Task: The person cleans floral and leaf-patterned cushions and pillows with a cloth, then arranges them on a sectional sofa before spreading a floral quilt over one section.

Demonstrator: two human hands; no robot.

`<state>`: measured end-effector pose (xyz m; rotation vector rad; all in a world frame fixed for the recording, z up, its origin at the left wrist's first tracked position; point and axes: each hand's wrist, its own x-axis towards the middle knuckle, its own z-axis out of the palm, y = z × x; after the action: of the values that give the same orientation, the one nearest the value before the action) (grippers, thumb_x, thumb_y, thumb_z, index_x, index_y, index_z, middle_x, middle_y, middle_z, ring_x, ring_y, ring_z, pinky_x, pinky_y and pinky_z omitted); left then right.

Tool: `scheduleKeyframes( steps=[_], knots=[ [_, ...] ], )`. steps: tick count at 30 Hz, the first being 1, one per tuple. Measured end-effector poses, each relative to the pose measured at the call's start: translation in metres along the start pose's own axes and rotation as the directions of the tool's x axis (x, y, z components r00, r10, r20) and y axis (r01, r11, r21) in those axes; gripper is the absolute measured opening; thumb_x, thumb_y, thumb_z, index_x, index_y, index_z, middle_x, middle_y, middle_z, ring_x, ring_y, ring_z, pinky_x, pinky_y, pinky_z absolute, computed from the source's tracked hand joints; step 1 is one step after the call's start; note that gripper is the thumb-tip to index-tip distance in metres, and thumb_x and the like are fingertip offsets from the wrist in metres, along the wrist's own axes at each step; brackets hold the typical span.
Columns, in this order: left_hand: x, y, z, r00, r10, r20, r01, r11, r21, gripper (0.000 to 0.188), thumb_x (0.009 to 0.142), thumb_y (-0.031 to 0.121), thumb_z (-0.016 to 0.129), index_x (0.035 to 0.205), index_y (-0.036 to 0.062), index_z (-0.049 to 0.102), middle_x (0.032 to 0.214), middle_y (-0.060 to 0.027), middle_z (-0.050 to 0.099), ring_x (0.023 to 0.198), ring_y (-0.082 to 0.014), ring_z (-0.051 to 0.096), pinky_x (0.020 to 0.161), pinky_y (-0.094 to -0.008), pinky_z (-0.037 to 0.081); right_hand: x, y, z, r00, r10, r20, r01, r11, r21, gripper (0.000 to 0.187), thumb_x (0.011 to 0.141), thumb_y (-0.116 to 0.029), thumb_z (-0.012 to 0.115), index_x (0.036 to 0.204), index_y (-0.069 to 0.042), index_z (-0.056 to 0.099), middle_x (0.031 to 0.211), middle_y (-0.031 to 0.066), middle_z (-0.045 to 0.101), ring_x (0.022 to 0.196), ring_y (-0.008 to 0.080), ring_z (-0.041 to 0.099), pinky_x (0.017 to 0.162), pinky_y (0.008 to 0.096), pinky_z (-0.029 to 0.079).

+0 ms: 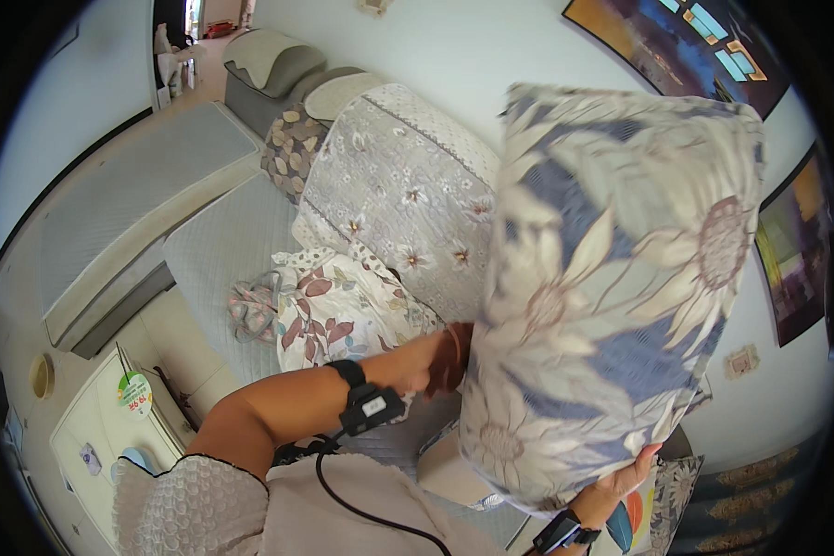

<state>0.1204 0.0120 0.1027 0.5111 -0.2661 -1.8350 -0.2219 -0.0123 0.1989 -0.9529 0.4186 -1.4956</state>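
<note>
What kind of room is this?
Most likely a home living room: a grey sofa with a floral quilted cover, framed pictures on the wall, and a big flowered pillow held in both hands.

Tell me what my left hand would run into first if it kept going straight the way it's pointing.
Your left hand points right, into the side of the big blue-and-beige floral pillow and already touches its edge, so the pillow comes first. Depth behind it is hidden.
</note>
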Motion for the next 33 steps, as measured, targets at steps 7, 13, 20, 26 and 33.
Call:
scheduleKeyframes(
  steps=[7,13,20,26,33],
  knots=[
    [-0.005,0.115,0.003,0.956,0.262,-0.135,-0.233,0.952,0.198,0.029,0.087,0.023,0.050,0.101,-0.0012,0.059,0.098,-0.0123,0.063,0.083,-0.0206,0.062,0.069,-0.0358,0.052,-0.030,-0.006,0.000,0.997,0.060,0.044,-0.041,0.941,-0.336,0.049,0.075,-0.028,0.069,0.108,0.005,0.054,0.105,0.0151,0.059,0.096,0.0253,0.056,0.088,0.0387,0.042],
    [-0.001,0.187,-0.008,0.879,0.458,-0.133,-0.412,0.870,0.271,0.030,0.089,0.027,0.049,0.102,0.0015,0.057,0.101,-0.0105,0.062,0.084,-0.0227,0.060,0.076,-0.0341,0.049,-0.033,-0.002,-0.026,0.991,0.126,0.040,-0.105,0.934,-0.341,0.050,0.073,-0.025,0.071,0.108,0.005,0.053,0.103,0.0137,0.060,0.091,0.0234,0.057,0.083,0.0351,0.045],
    [-0.031,0.224,-0.018,0.463,0.886,-0.023,-0.787,0.423,0.449,0.034,0.090,0.026,0.049,0.115,0.0034,0.047,0.100,-0.0094,0.057,0.088,-0.0189,0.056,0.077,-0.0326,0.048,-0.033,0.008,0.004,0.997,0.019,-0.077,-0.043,0.945,-0.326,0.051,0.075,-0.034,0.069,0.104,0.006,0.055,0.099,0.0165,0.061,0.080,0.0218,0.060,0.070,0.0309,0.051],
    [-0.008,0.155,-0.041,0.586,0.778,-0.226,-0.440,0.539,0.718,0.035,0.091,0.024,0.047,0.117,0.0012,0.046,0.103,-0.0093,0.056,0.092,-0.0154,0.052,0.080,-0.0287,0.044,-0.034,0.028,0.005,0.993,0.079,0.085,-0.042,0.929,-0.369,0.043,0.072,-0.028,0.073,0.091,0.007,0.060,0.085,0.0164,0.064,0.072,0.0197,0.062,0.067,0.0317,0.051],
    [-0.018,0.166,0.019,0.680,0.731,-0.056,-0.489,0.509,0.709,0.030,0.091,0.019,0.046,0.116,0.0010,0.046,0.099,-0.0084,0.057,0.085,-0.0141,0.054,0.075,-0.0263,0.045,-0.044,0.025,0.021,0.967,0.217,0.131,-0.080,0.752,-0.655,0.017,0.071,-0.005,0.070,0.084,0.004,0.063,0.072,0.0064,0.062,0.063,0.0096,0.054,0.061,0.0224,0.043]
  ],
)
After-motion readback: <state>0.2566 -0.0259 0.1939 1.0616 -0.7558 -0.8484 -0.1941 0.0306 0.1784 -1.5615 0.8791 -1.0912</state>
